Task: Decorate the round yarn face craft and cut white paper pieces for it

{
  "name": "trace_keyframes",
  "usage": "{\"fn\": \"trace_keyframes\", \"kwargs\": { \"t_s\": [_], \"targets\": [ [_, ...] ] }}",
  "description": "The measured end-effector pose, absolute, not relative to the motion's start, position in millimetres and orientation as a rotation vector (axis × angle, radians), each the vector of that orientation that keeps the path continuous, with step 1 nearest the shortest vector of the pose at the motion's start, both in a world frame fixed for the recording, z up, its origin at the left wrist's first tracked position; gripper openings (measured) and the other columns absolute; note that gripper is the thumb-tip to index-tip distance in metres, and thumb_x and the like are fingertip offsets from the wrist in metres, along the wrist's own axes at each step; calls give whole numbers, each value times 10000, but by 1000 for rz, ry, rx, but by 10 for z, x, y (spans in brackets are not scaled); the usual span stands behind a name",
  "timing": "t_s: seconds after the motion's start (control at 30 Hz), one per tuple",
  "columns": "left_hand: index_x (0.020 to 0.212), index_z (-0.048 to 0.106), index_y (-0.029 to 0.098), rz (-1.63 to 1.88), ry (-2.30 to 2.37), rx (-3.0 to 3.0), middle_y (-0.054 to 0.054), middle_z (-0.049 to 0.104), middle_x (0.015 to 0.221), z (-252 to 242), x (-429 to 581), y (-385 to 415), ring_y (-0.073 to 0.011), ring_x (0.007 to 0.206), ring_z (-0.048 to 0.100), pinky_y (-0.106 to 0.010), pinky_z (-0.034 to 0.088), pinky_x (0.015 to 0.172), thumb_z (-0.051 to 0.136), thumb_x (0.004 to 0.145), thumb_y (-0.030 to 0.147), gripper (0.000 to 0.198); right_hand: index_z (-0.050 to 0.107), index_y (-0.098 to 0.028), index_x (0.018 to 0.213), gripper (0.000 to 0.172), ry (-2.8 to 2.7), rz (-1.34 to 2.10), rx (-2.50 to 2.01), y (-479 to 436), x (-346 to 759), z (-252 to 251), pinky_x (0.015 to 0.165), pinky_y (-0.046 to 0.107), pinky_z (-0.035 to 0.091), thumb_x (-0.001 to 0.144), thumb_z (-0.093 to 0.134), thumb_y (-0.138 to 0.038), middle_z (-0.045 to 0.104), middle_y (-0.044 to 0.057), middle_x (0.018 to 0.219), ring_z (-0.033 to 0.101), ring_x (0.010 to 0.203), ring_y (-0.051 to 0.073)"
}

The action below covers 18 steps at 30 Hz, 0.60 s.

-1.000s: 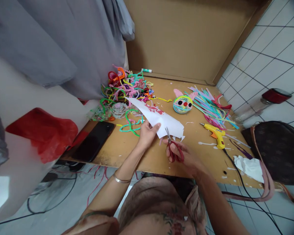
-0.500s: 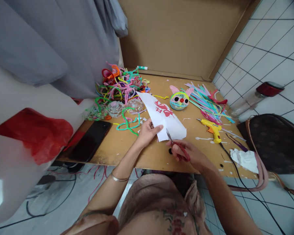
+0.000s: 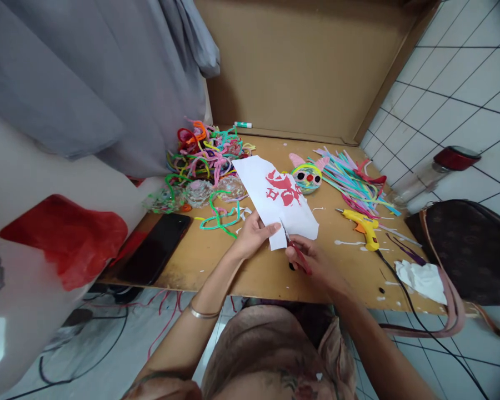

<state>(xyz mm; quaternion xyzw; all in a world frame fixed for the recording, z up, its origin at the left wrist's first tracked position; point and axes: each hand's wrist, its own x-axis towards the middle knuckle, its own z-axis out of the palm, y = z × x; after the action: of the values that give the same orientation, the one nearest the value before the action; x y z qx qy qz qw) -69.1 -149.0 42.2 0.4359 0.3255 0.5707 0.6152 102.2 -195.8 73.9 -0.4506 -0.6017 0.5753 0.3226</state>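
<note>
1. The paper (image 3: 275, 194) is held just above the table (image 3: 233, 269), in front of the person. Its long axis runs away from the body and leans slightly left. A red print is seen on its far half.
2. The left hand (image 3: 252, 236) is closed on the paper's near left edge. The thumb is laid on top and the fingers are tucked beneath, so the sheet is pinched.
3. The right hand (image 3: 312, 261) is wrapped round the red handles of the scissors (image 3: 294, 251). It is placed just right of the left hand and slightly nearer the body.
4. The blades are pointed up and left, roughly along the sheet's long axis, and are met by the paper's near edge. How far they are parted cannot be told.
5. Both hands are kept at the near end of the paper. The left hand touches it directly, while it is reached from the right only through the scissors.
6. The glue gun (image 3: 364, 225) is left well to the right, and the pipe cleaners (image 3: 208, 150) are heaped beyond the paper's far left corner.
</note>
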Motion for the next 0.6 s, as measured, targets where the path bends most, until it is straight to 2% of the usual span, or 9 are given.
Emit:
{"fn": "trace_keyframes", "kwargs": {
  "t_s": [0.13, 0.27, 0.4, 0.5, 0.6],
  "targets": [
    [1053, 651, 161, 1280, 681, 980, -81, 758, 1025, 475, -702, -1508, -221, 920, 688, -326, 548, 826, 938, 567, 372, 603, 537, -205, 787, 559, -1613, 1469, -1136, -1880, 995, 749, 529, 250, 269, 740, 668, -747, 406, -54, 628, 348, 573, 96],
    [990, 673, 167, 1246, 665, 984, -48, 745, 910, 507, -716, -1531, -198, 820, 677, -295, 536, 745, 949, 544, 360, 559, 547, -203, 744, 574, -1632, 1460, -1160, -1881, 987, 760, 511, 259, 272, 738, 649, -768, 387, -52, 606, 349, 541, 97],
    [979, 690, 165, 1276, 720, 962, -46, 730, 835, 502, -717, -1524, -191, 760, 666, -304, 532, 715, 910, 610, 431, 506, 536, -209, 721, 570, -1663, 1433, -1191, -1919, 1012, 778, 510, 265, 286, 737, 646, -769, 390, -45, 607, 362, 545, 106],
    [926, 686, 167, 1410, 745, 875, -50, 744, 862, 482, -711, -1484, -173, 729, 657, -302, 530, 705, 896, 622, 461, 472, 544, -207, 737, 552, -1687, 1447, -1202, -1916, 1033, 788, 525, 262, 301, 740, 666, -745, 412, -39, 635, 378, 573, 112],
    [908, 688, 162, 1433, 725, 862, -47, 760, 900, 464, -713, -1449, -161, 744, 656, -291, 529, 723, 926, 577, 410, 477, 550, -203, 773, 560, -1712, 1475, -1165, -1877, 1028, 794, 555, 259, 322, 722, 685, -744, 448, -30, 681, 400, 619, 120]
  ]
}}
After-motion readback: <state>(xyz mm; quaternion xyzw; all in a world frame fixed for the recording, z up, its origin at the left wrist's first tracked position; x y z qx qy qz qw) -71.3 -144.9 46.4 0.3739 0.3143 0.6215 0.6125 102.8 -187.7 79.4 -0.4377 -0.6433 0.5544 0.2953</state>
